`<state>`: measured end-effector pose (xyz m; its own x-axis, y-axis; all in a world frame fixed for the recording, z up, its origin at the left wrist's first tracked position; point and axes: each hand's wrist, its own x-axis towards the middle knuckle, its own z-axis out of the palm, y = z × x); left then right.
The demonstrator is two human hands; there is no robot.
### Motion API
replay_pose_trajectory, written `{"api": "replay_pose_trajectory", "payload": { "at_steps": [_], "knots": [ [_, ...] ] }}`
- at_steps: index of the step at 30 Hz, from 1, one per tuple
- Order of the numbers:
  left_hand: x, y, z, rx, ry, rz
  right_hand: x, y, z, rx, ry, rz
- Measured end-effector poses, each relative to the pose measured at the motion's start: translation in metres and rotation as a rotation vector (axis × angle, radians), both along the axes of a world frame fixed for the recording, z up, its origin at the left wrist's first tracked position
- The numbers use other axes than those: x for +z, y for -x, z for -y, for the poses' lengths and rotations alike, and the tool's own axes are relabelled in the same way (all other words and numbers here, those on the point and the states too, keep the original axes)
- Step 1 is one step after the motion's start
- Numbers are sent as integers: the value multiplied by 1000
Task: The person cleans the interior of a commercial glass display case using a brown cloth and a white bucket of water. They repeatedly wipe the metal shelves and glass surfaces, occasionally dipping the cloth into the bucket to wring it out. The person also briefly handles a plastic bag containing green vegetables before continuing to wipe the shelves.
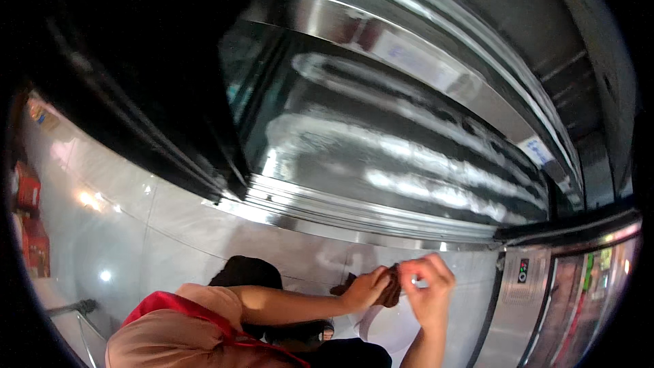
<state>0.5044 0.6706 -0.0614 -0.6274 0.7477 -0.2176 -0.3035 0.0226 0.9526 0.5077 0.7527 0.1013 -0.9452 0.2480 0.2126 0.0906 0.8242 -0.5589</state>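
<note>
My left hand point(364, 290) grips a crumpled dark brown cloth point(391, 295) at the lower middle of the head view. To its right, my right hand point(430, 289) is raised, its thumb and fingers pinching the upper right end of the same cloth; it is slightly blurred. Under the cloth is a round, whitish container point(391, 324), partly hidden by my hands and forearm, so its contents cannot be told. Both hands are on the near side of a metal door sill point(352, 220), in front of an open elevator car.
Shiny metal panels point(327, 158) with whitish streaks line the car, crossed by a broad metal band point(434, 61). A dark door edge point(230, 163) stands left. At right is a metal control panel point(522, 286) with small lights. Red boxes point(33, 245) lie far left on pale tiles point(117, 235).
</note>
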Motion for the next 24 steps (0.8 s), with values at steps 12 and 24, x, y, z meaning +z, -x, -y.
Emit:
{"api": "replay_pose_trajectory", "payload": {
  "at_steps": [12,24],
  "knots": [
    [-2,8,-2,-77,-178,1091,-95,-80,-9,-243,423,197],
    [2,8,1,-142,22,600,-37,-32,-147,-692,-504,-237]
  ]
}}
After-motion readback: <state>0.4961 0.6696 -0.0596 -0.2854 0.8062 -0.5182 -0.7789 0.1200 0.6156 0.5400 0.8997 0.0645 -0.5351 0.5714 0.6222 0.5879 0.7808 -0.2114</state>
